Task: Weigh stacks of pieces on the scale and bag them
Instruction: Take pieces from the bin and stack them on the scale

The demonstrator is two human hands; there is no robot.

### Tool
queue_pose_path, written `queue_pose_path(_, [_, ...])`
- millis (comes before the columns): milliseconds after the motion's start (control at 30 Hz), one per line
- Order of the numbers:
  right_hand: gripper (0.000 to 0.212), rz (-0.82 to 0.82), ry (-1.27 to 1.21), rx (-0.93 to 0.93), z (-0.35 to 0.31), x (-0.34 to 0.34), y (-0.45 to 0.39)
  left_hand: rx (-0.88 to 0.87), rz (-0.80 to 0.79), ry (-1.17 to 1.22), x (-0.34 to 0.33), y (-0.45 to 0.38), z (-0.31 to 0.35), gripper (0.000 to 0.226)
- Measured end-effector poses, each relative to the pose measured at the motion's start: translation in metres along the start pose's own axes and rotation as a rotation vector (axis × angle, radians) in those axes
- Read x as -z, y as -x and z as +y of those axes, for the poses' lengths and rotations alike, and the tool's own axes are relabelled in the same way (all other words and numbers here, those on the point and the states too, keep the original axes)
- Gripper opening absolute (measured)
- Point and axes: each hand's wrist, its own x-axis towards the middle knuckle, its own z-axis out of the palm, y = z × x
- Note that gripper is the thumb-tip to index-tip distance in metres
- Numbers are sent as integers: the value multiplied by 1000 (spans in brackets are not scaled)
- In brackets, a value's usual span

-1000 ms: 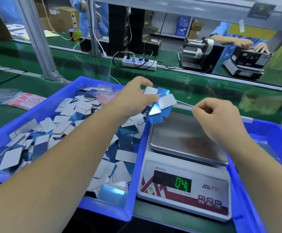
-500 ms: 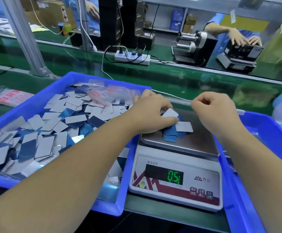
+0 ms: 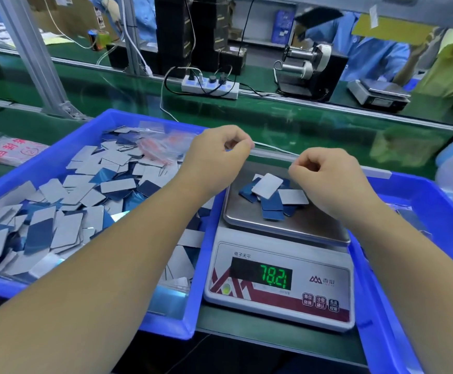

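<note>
Lying fanned out on the steel pan of the scale (image 3: pixel 279 282), toward its far right corner, a loose stack of pieces (image 3: pixel 270 195) is seen below and between two raised hands, its spread running roughly left to right, with the display reading 78.21. The left hand (image 3: pixel 214 155) and right hand (image 3: pixel 325 176) are held curled above the pan's far edge, the right one nearer the pieces; whether a clear bag is pinched between them cannot be told. More pieces are heaped in the blue bin (image 3: pixel 90 122) at the left, while the bin at the right is cut off.
</note>
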Motion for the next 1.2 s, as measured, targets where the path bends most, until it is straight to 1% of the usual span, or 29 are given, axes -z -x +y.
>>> queue_pose_path(100, [21,-11,-6,11,0,-1,1,52,-16,11,-1,-1,-3,17])
queue_pose_path(200, [21,-20,-8,15,0,-1,1,148,-83,-56,1,-3,-5,15])
queue_pose_path(300, [21,-30,3,15,-1,-1,1,293,-135,-209,11,-7,-13,17])
queue_pose_path(400, [21,-29,-2,17,-1,-2,1,380,-236,-426,23,-9,-22,20])
queue_pose_path(467, [21,-32,8,19,-2,-3,1,392,-275,-456,24,-9,-25,19])
queue_pose_path(633, [20,-22,5,19,-1,-1,0,338,-204,-336,13,-8,-19,7])
queue_pose_path(700, [20,-6,-7,18,0,1,0,336,-217,-361,12,-7,-17,8])
queue_pose_path(733, [20,-3,-7,17,0,1,0,342,-239,-411,15,-7,-16,10])
queue_pose_path(800, [21,-4,-1,14,1,2,0,371,-318,-560,24,-7,-14,17])
queue_pose_path(867, [21,-9,0,17,1,1,1,402,-467,-691,37,-6,-12,21])
queue_pose_path(933, [21,-13,4,27,1,0,1,423,-659,-753,45,-3,-12,15])
queue_pose_path(967, [22,-14,8,35,1,0,1,425,-731,-758,47,-2,-12,11])
queue_pose_path(1000, [22,-16,11,41,1,0,1,421,-779,-767,48,-1,-12,14])
queue_pose_path(1100, [24,-22,14,45,0,0,2,379,-859,-839,45,0,-11,34])
queue_pose_path(1133, [24,-24,15,44,0,0,2,369,-872,-853,44,1,-11,37])
queue_pose_path(1200, [24,-28,17,44,-1,0,2,359,-881,-865,42,1,-13,35])
